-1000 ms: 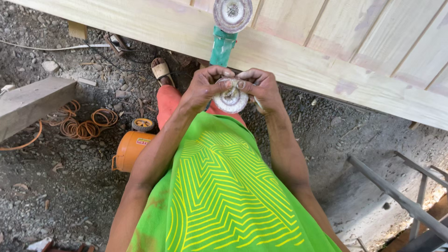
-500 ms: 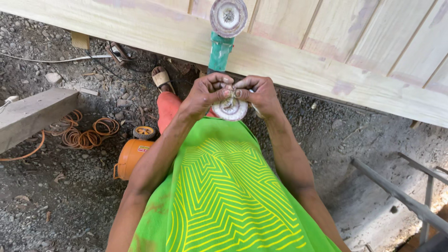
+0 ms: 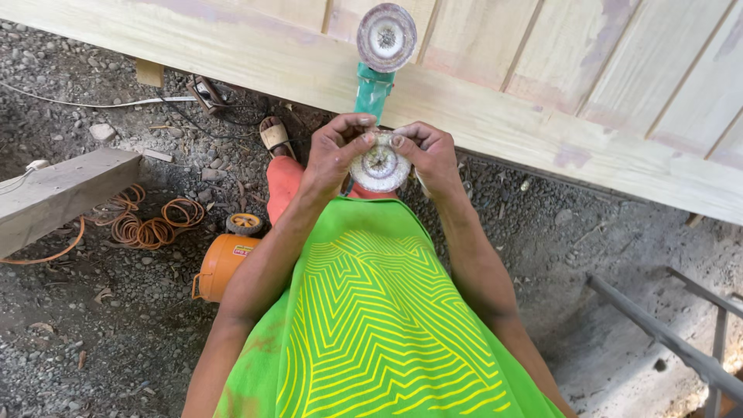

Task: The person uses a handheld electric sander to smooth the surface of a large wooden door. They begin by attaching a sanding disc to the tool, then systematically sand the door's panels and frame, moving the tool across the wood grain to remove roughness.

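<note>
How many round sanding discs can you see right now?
2. One disc is held between the left hand and right hand. The other disc sits on the green grinder lying on the wooden panel. Others may be hidden.

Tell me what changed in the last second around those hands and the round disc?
Very little. Both hands, left hand and right hand, keep hold of the worn sanding disc, only the fingertips shifting slightly on its rim. The green angle grinder on the wooden panel stays put.
</note>
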